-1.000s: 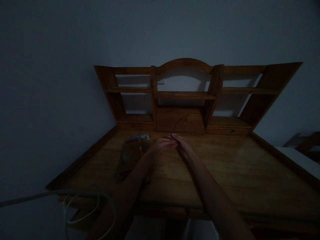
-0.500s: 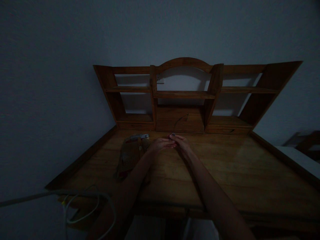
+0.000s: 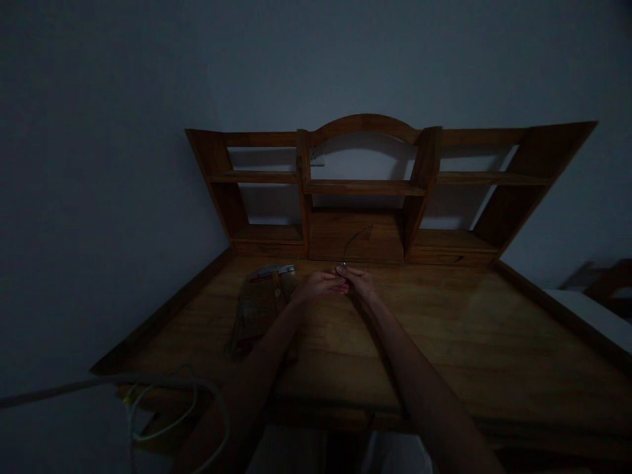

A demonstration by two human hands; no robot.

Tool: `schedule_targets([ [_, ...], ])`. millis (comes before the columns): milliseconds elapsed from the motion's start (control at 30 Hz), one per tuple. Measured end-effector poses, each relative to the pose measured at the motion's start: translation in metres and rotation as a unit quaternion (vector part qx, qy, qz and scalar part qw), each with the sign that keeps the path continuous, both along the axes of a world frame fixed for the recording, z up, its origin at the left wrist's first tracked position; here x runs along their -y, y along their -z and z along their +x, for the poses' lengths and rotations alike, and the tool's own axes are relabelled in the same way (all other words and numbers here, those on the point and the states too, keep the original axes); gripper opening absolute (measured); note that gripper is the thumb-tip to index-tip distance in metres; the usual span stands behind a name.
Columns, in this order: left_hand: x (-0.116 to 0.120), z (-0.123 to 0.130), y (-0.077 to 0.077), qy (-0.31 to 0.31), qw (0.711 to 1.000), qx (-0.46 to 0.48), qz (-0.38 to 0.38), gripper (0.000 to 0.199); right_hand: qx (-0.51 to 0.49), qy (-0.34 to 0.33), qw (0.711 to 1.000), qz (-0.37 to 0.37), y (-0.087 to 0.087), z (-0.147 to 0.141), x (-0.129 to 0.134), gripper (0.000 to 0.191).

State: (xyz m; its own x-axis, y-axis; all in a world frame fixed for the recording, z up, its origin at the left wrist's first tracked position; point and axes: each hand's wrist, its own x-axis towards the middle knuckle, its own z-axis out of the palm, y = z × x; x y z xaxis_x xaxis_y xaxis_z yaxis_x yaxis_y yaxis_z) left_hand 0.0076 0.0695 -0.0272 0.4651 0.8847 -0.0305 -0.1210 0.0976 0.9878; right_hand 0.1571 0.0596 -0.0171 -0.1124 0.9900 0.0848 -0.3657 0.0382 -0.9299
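Observation:
Over the wooden desk [image 3: 459, 329], my left hand [image 3: 320, 285] and my right hand [image 3: 360, 282] meet, fingertips closed together. Between them is a small shiny metal piece [image 3: 343, 264], mostly covered by the fingers and too dark to name. A thin dark curved strand [image 3: 358, 236] rises from it in front of the bookcase; I cannot tell whether it is a wire. Left of my left hand lies a hammer [image 3: 277, 289], its metal head towards the back, on a flat brown bag or pack [image 3: 254, 309]. My left forearm partly hides that pack.
A wooden bookcase [image 3: 365, 189] with shelves and small drawers stands along the desk's back edge. A wall socket [image 3: 317, 159] shows behind it. A pale looped cable [image 3: 162, 380] hangs at the front left. Low raised edges border the desk's sides. The room is dim.
Both hands stay nearly in place, still together around the small metal piece. The picture is slightly darker; the hammer and pack have not moved.

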Motion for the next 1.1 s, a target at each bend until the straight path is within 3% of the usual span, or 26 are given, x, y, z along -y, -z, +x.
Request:
schedule_targets([
  [300, 0.01, 0.001, -0.005, 0.02, 0.997, -0.065, -0.036, 0.044, 0.066, -0.001, 0.998, 0.018, 0.004, 0.0, -0.006, 0.037],
  [500, 0.01, -0.001, -0.006, 0.023, 0.992, -0.093, -0.076, 0.034, 0.094, -0.038, 0.995, 0.02, 0.009, 0.001, -0.007, 0.036],
  [633, 0.011, -0.001, -0.006, 0.058, 0.985, -0.134, -0.095, 0.034, 0.115, -0.067, 0.991, 0.011, 0.015, 0.003, -0.008, 0.034],
  [867, 0.009, -0.002, -0.005, 0.111, 0.978, -0.171, -0.032, 0.049, 0.106, -0.072, 0.992, 0.014, 0.016, 0.005, -0.005, 0.032],
  [967, 0.008, 0.001, -0.004, 0.093, 0.983, -0.16, -0.018, 0.055, 0.076, -0.046, 0.996, 0.009, 0.016, 0.004, -0.006, 0.031],
  [1100, 0.004, 0.004, 0.001, 0.007, 0.993, -0.118, -0.004, 0.058, 0.013, 0.0, 1.0, -0.005, 0.015, 0.004, -0.011, 0.032],
])
